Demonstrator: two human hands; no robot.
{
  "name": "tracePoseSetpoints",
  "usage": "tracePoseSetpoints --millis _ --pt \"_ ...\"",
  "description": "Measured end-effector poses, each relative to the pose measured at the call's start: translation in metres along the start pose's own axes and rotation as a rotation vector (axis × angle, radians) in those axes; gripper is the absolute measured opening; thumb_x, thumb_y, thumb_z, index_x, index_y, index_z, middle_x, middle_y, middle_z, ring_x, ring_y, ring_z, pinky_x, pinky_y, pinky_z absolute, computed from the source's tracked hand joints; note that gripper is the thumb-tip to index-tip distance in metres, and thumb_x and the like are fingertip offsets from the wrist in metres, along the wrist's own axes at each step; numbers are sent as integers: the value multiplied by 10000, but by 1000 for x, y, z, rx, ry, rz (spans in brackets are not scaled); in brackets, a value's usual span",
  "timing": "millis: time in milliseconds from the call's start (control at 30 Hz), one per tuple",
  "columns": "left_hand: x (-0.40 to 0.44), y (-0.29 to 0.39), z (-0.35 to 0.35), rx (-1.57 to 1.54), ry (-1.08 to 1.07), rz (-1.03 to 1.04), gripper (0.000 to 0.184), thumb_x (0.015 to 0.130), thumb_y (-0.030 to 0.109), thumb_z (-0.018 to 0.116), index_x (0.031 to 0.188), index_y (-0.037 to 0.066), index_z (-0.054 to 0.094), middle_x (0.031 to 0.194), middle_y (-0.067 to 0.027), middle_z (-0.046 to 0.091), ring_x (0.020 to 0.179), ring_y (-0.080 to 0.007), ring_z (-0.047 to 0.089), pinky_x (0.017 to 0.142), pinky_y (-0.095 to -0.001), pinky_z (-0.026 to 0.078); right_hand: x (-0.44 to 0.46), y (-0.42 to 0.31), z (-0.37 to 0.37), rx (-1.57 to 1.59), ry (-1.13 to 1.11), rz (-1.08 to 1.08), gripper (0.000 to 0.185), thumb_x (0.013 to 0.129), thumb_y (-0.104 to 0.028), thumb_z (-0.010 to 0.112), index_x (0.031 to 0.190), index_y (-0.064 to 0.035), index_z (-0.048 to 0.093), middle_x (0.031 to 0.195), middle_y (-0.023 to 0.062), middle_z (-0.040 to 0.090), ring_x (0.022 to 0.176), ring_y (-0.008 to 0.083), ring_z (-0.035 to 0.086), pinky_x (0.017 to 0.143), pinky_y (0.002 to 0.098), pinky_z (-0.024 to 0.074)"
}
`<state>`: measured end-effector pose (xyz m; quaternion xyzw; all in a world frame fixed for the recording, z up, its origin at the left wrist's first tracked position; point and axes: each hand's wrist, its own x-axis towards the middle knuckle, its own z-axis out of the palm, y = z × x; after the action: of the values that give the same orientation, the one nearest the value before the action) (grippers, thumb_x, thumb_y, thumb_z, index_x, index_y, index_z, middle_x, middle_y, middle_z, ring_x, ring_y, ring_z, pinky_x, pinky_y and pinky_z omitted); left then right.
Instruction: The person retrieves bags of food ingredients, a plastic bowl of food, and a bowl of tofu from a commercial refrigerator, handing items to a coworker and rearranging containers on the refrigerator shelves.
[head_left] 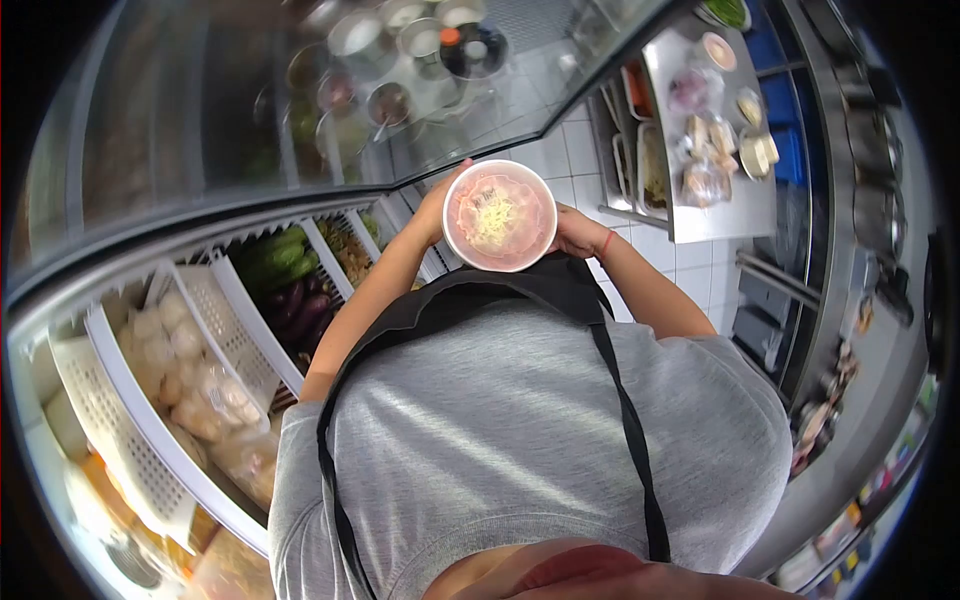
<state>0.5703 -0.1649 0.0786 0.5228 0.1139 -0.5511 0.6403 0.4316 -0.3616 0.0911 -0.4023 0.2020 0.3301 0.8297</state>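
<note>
A round white tub [500, 254] of pinkish food, topped with pale yellow shreds, is held upright in front of my apron. My left hand [438, 207] wraps round its left side, with fingertips at the rim. On the other side, my right hand [580, 232] grips the tub's right edge; a thin red band circles that wrist. The fingers beneath the tub are hidden.
An open glass door [330, 120] stands ahead and left. Left are fridge shelves with white perforated baskets [220, 320], eggplants [300, 310], green vegetables [283, 255] and bagged food [170, 330]. A metal counter [700, 222] with bags and tubs stands right.
</note>
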Motion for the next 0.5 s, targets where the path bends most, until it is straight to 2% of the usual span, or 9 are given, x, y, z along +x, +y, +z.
tracePoseSetpoints --millis 33,100,133,167,233,267,400,467,500 --pt "7 -1 2 24 -29 -17 530 948 462 446 1189 5 561 1087 -106 629 967 -169 611 850 -287 492 -3 8 -4 20 29 -21 635 928 -376 505 1444 -160 206 1359 99 424 1118 212 562 839 380 548" --pt "23 -4 7 54 -97 0 615 941 497 432 1277 -15 488 1173 -124 588 1022 -189 588 925 -286 446 -5 24 -14 121 68 -83 594 936 -345 504 1428 -135 246 1327 103 463 1098 215 575 834 391 553" --pt "30 -9 10 107 -139 66 657 937 532 402 1349 21 422 1323 -135 475 1176 -223 491 1012 -317 363 -10 30 -15 140 126 -123 535 946 -333 493 1398 -114 307 1279 108 510 1089 215 582 841 386 551" --pt "38 -12 13 124 -163 56 657 937 532 402 1349 21 422 1323 -135 475 1176 -223 491 1012 -317 363 -13 39 -21 152 147 -141 535 946 -333 493 1398 -114 307 1279 108 510 1089 215 582 841 386 551" --pt "45 -17 16 462 -2 216 660 923 566 390 1381 90 398 1420 -113 361 1293 -241 360 1043 -381 305 -4 69 -41 379 264 -158 500 951 -336 484 1368 -95 352 1245 105 538 1087 219 586 841 370 551" --pt "43 -15 19 494 -6 162 670 906 595 384 1400 143 377 1457 -85 303 1339 -247 278 1041 -444 267 -1 82 -54 443 289 -177 478 956 -347 470 1336 -69 390 1236 106 550 1080 225 590 851 368 547" --pt "39 -13 3 633 52 137 689 888 604 424 1402 148 370 1439 -75 335 1315 -237 317 1015 -468 290 -2 106 -94 614 403 -382 454 964 -334 438 1315 -47 418 1239 125 553 1063 236 597 868 392 538" --pt "45 -20 -27 629 128 57 687 892 584 452 1419 160 333 1468 -86 290 1317 -289 315 1020 -502 277 -3 118 -122 641 484 -441 454 963 -333 434 1315 -47 419 1235 126 556 1066 239 596 863 391 540" --pt "48 -24 -44 641 156 37 679 888 573 471 1411 159 346 1457 -78 310 1295 -283 343 1002 -486 298 -5 119 -133 663 559 -487 454 962 -331 429 1314 -46 421 1232 128 559 1068 243 595 859 389 542"
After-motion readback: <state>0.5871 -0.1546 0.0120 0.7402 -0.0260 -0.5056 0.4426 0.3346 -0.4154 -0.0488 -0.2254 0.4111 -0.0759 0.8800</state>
